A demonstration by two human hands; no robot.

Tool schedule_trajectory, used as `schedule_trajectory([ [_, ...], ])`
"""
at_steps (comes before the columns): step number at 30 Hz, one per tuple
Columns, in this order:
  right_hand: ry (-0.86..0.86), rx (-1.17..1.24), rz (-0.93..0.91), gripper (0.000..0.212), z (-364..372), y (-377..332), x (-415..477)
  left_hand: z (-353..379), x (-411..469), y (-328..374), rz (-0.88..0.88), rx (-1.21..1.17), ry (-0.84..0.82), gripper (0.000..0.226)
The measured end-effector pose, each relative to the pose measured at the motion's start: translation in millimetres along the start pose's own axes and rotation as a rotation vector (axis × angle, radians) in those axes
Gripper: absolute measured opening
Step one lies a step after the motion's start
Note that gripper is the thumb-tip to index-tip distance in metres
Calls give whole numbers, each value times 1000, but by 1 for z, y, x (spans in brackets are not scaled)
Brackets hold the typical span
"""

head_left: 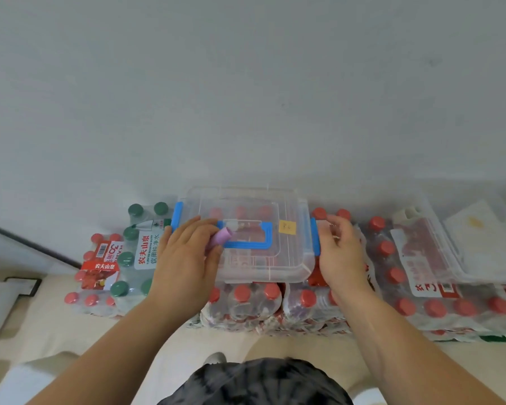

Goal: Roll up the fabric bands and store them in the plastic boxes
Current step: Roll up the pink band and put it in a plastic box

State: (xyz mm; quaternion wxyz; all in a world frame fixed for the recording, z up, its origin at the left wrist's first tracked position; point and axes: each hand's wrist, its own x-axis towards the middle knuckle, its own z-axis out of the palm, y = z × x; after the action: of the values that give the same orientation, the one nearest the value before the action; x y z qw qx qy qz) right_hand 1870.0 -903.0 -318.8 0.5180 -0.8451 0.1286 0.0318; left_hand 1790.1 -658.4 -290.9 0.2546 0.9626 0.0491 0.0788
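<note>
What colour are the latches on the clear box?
Blue, like the lid handle; the latches show best in the head view.

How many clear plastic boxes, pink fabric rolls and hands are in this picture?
Clear plastic boxes: 2 (blue-handled box, plain box at right)
Pink rolled fabric band: 1
Hands: 2 (left hand, right hand)
Total: 5

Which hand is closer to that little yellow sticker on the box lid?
Right. The right hand is beside the box's right clip, just past the yellow sticker; the left hand is across the lid.
</note>
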Motion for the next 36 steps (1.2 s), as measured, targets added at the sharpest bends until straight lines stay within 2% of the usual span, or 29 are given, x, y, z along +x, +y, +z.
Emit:
schedule_trajectory([
  [3, 78, -244, -403, 31, 0, -32, -9, -9, -3, -2, -15, -185, 97, 30],
  [5, -62, -364, -589, 36, 8, -62, -21, -17, -6, -7, -18, -203, 126, 31],
  [7, -270, -459, -654, 46, 29, -82, -32, -24, -7, -17, -15, -190, 119, 31],
  [11, -519, -734, -655, 68, 83, -87, -52, -35, -8, -45, 40, -130, -34, 35],
  [14, -518, -858, -640, 59, 98, -78, -55, -38, -3, -59, 112, -53, -100, 34],
  [16, -517, -848, -610, 53, 98, -78, -53, -40, 0, -62, 123, -47, -108, 32],
  [20, -507, -847, -567, 63, 96, -80, -53, -45, 2, -68, 182, -26, -74, 27],
  [22, -491, -835, -565, 55, 97, -80, -53, -45, 3, -72, 233, 18, -54, 25],
  [26, -478, -805, -565, 53, 98, -81, -53, -47, 3, -93, 111, 46, -46, 31],
  [29, -373, -642, -582, 43, 95, -77, -55, -45, -4, -106, 57, -64, -89, 33],
  [31, -280, -525, -551, 28, 92, -78, -56, -45, -9, -100, 75, -109, -41, 34],
  [32, -257, -508, -541, 28, 89, -79, -54, -45, -10, -94, 98, -118, -7, 35],
  [34, -301, -564, -548, 27, 80, -83, -50, -47, -11, -80, 171, -125, 20, 32],
  [36, -445, -691, -574, 18, 68, -87, -44, -46, -12, -72, 234, -118, -56, 32],
])
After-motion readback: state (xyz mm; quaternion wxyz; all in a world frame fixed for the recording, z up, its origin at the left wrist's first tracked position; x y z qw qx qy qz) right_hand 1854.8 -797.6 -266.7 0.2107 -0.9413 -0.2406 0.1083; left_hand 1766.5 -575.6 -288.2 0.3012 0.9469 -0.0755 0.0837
